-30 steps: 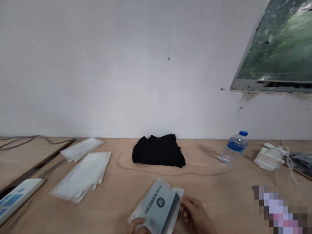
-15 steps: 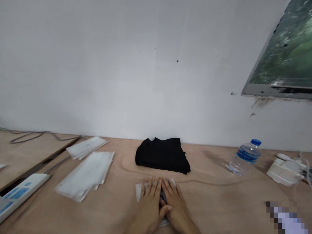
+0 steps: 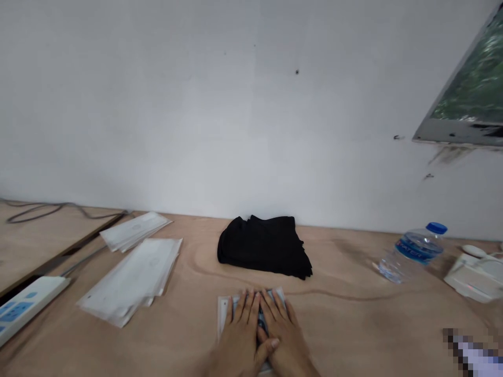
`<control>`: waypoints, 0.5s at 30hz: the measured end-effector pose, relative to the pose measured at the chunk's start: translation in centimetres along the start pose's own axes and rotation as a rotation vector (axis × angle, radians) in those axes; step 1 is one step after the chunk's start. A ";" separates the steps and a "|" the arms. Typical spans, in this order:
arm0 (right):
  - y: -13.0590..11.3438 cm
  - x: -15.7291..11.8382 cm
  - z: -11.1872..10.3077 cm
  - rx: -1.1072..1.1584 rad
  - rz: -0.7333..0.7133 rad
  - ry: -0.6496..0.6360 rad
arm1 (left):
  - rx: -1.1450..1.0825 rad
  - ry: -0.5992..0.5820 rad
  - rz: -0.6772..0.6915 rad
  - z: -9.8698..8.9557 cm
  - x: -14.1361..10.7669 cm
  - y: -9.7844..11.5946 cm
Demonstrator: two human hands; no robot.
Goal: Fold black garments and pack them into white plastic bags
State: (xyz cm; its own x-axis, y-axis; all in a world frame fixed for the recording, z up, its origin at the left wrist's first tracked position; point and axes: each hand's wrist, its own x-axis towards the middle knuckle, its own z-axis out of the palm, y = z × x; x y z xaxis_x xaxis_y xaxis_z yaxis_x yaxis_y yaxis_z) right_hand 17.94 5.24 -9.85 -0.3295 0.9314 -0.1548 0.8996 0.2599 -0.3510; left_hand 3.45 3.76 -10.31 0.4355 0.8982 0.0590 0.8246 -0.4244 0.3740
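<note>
My left hand [image 3: 239, 335] and my right hand [image 3: 285, 335] lie flat side by side on a white and grey ROCKBROS packet [image 3: 223, 317], fingers spread and pointing away from me. The hands cover most of the packet, and only its white edges and a dark strip between the fingers show. My left thumb rests across the right hand's thumb area. Just beyond my fingertips sits a folded black cloth [image 3: 263, 248], not touching them.
Two stacks of white packets [image 3: 131, 280] [image 3: 135, 231] lie on the plywood table [image 3: 346, 314] to the left, near a white power strip [image 3: 27, 301]. A water bottle [image 3: 412, 254] lies tilted to the right, beside a white device [image 3: 475, 277].
One second ago my hands held the packet tilted up with its print showing. Now it lies flat under both palms. The view has drifted, so the table objects sit further left.
</note>
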 end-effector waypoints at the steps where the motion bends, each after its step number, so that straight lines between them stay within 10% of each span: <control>1: -0.1 0.0 0.0 0.006 0.000 0.001 | -0.001 -0.006 -0.008 -0.1 0.1 0.1; 10: 3.6 -1.5 0.7 0.508 0.183 0.401 | 0.151 0.021 -0.114 -1.5 -2.5 -2.1; 15: 6.2 -2.8 1.0 1.011 0.148 0.320 | 0.164 0.148 -0.128 -1.0 -3.7 -4.1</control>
State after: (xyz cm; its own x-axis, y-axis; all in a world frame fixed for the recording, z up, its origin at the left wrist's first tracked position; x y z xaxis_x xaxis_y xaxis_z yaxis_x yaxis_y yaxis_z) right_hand 24.21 3.98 -12.51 -0.0139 0.9980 -0.0610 0.2212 -0.0564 -0.9736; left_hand -1.92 2.28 -11.10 0.2759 0.9478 0.1597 0.9226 -0.3077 0.2326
